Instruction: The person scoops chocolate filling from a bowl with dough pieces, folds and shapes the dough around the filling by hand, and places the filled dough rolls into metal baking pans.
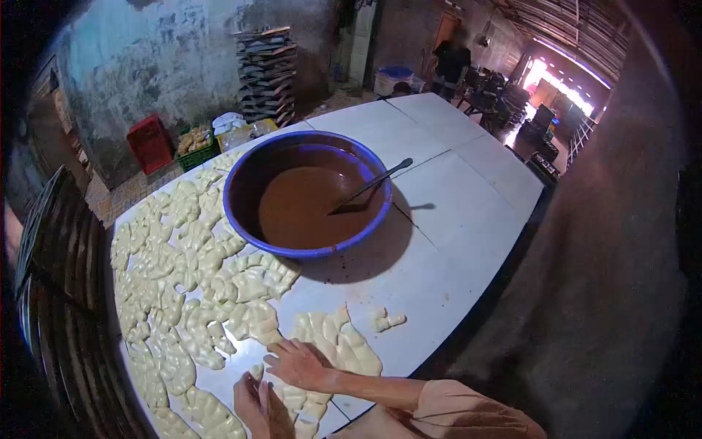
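Pale, lumpy dough pieces (183,256) lie flattened across the left side of the white tiled table (468,212). At the near edge, my left hand (252,404) is curled, with a small bit of dough (257,371) at its fingertips. My right hand (298,364) lies just beside it, fingers apart, touching the near dough. A flattened dough sheet (340,340) extends past my right hand, and a small loose dough scrap (386,320) sits farther right. Beyond them stands a blue basin (322,252) of brown liquid (303,205), with a dark-handled utensil (373,183) leaning in it.
Stacked trays (66,293) stand against the table's left side. Past the far-left edge are a red crate (150,143), a green crate (196,157) and a tall stack (265,77) by the wall. A person (451,62) stands in the background.
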The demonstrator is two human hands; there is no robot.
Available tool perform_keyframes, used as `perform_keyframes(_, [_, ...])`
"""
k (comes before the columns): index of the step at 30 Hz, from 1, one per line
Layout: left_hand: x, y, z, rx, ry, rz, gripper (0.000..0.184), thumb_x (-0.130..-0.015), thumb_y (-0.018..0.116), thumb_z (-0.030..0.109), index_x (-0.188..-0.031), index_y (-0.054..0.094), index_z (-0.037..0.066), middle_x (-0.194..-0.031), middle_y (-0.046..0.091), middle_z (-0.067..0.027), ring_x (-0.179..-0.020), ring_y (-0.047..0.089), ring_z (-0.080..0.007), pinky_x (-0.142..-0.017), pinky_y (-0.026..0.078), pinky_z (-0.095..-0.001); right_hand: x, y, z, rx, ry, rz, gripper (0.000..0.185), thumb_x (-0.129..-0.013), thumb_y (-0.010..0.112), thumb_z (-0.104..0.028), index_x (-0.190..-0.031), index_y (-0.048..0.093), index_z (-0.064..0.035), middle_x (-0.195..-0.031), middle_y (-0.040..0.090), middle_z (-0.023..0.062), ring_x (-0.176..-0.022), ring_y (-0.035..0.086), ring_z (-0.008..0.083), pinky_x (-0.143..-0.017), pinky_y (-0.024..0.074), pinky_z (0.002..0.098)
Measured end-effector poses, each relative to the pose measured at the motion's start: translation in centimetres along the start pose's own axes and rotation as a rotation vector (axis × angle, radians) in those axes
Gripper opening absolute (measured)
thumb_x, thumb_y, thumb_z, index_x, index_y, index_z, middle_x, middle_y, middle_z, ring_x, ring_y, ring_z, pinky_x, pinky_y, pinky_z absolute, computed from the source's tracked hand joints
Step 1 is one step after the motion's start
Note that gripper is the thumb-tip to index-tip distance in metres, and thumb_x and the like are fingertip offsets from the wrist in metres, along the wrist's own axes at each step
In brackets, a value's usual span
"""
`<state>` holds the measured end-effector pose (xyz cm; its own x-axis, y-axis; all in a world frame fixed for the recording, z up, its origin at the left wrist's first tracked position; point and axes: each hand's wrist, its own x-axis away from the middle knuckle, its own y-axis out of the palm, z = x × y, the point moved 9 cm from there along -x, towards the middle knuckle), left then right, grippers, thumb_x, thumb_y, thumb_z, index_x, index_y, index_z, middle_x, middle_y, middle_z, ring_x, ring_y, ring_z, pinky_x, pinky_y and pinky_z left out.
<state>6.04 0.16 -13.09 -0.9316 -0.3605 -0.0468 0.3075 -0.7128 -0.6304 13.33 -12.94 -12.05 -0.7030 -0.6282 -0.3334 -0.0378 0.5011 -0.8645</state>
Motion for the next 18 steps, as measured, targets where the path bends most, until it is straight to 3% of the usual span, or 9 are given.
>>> perform_keyframes(2, [-0.1, 1.2, -3.6, 0.155, -0.155, 0.06, 0.04, -0.079, 0.072, 0.015, -0.114, 0.06, -0.001, -0.092, 0.063, -0.0153, -0.079, 0.06, -0.0289, -0.075, 0.05, -0.0378, -0.6, 0.5, -0.9, 0.005, -0.01, -0.012, 0.022, -0.085, 0.061, -0.026, -0.099, 0.062, -0.0092, -0.107, 0.06, 0.0082, -0.101, 0.056, 0.0253, -0.083, 0.0456, 0.0403])
perform_keyframes(4, [-1.0, 2.0, -6.3, -0.072, 0.011, 0.185, 0.038, -0.08, 0.072, 0.021, -0.11, 0.062, -0.001, -0.083, 0.065, -0.0115, -0.072, 0.062, -0.0244, -0.071, 0.05, -0.034, -1.0, 2.8, -1.6, -0.013, -0.031, -0.079, 0.023, -0.085, 0.061, -0.026, -0.101, 0.062, -0.0092, -0.104, 0.06, 0.0084, -0.099, 0.057, 0.0263, -0.081, 0.0459, 0.0414])
perform_keyframes(6, [-1.7, 0.1, 0.5, 0.14, -0.124, 0.035, 0.032, -0.08, 0.072, 0.021, -0.102, 0.065, -0.001, -0.082, 0.066, -0.0121, -0.074, 0.064, -0.0231, -0.07, 0.051, -0.0343, -1.3, 4.5, -1.1, -0.131, -0.027, -0.197, 0.023, -0.086, 0.06, -0.023, -0.103, 0.062, -0.0079, -0.1, 0.06, 0.0101, -0.094, 0.059, 0.0276, -0.08, 0.0475, 0.0415])
perform_keyframes(9, [-1.2, 1.8, -6.8, 0.283, -0.2, -0.037, 0.023, -0.086, 0.068, 0.017, -0.097, 0.067, -0.002, -0.082, 0.067, -0.0102, -0.074, 0.062, -0.0136, -0.066, 0.049, -0.0293, -1.0, 5.5, 0.1, -0.344, 0.09, -0.305, 0.03, -0.087, 0.058, -0.019, -0.114, 0.06, -0.0055, -0.107, 0.061, 0.0127, -0.099, 0.06, 0.0292, -0.086, 0.0485, 0.0398])
perform_keyframes(10, [-1.5, 1.4, -4.5, 0.371, -0.321, -0.106, 0.021, -0.087, 0.067, 0.015, -0.097, 0.067, -0.002, -0.083, 0.068, -0.0088, -0.075, 0.061, -0.0108, -0.065, 0.048, -0.0269, -0.8, 5.5, 1.1, -0.501, 0.204, -0.285, 0.035, -0.088, 0.058, -0.019, -0.12, 0.058, -0.0047, -0.113, 0.061, 0.0138, -0.103, 0.06, 0.0293, -0.089, 0.0484, 0.0385])
perform_keyframes(12, [-1.7, -0.3, -1.4, 0.461, -0.336, -0.088, 0.019, -0.089, 0.067, 0.013, -0.1, 0.068, -0.002, -0.086, 0.069, -0.006, -0.075, 0.061, -0.0091, -0.063, 0.048, -0.0238, -0.6, 4.6, 2.1, -0.729, 0.272, -0.209, 0.047, -0.088, 0.06, -0.019, -0.132, 0.053, -0.0056, -0.127, 0.059, 0.0147, -0.112, 0.059, 0.0294, -0.096, 0.0462, 0.0362])
perform_keyframes(14, [-1.8, 0.3, -3.6, 0.65, -0.358, -0.088, 0.021, -0.089, 0.067, 0.013, -0.106, 0.068, 0.0, -0.087, 0.069, -0.0043, -0.075, 0.062, -0.0103, -0.062, 0.048, -0.0229, -2.1, 1.2, 0.3, -0.702, 0.131, -0.208, 0.054, -0.089, 0.063, -0.021, -0.138, 0.049, -0.0063, -0.132, 0.056, 0.0147, -0.114, 0.059, 0.0248, -0.096, 0.0467, 0.0343])
perform_keyframes(16, [-2.0, -0.1, -2.9, 0.831, -0.375, -0.078, 0.025, -0.091, 0.065, 0.013, -0.113, 0.066, 0.0, -0.09, 0.068, -0.0046, -0.075, 0.062, -0.0099, -0.064, 0.05, -0.0233, -2.5, 1.2, -1.3, -0.999, 0.301, -0.423, 0.054, -0.089, 0.064, -0.016, -0.14, 0.047, -0.0056, -0.131, 0.056, 0.0136, -0.112, 0.058, 0.0205, -0.095, 0.0477, 0.0334])
perform_keyframes(18, [-2.0, 0.1, -3.6, 0.864, -0.348, -0.174, 0.029, -0.094, 0.063, 0.012, -0.12, 0.062, 0.0, -0.097, 0.067, -0.0062, -0.081, 0.063, -0.0108, -0.07, 0.052, -0.0247, -2.3, 4.1, -1.7, -1.24, 0.406, -0.473, 0.048, -0.091, 0.063, -0.01, -0.137, 0.049, -0.0036, -0.124, 0.059, 0.013, -0.105, 0.06, 0.016, -0.087, 0.0519, 0.0288])
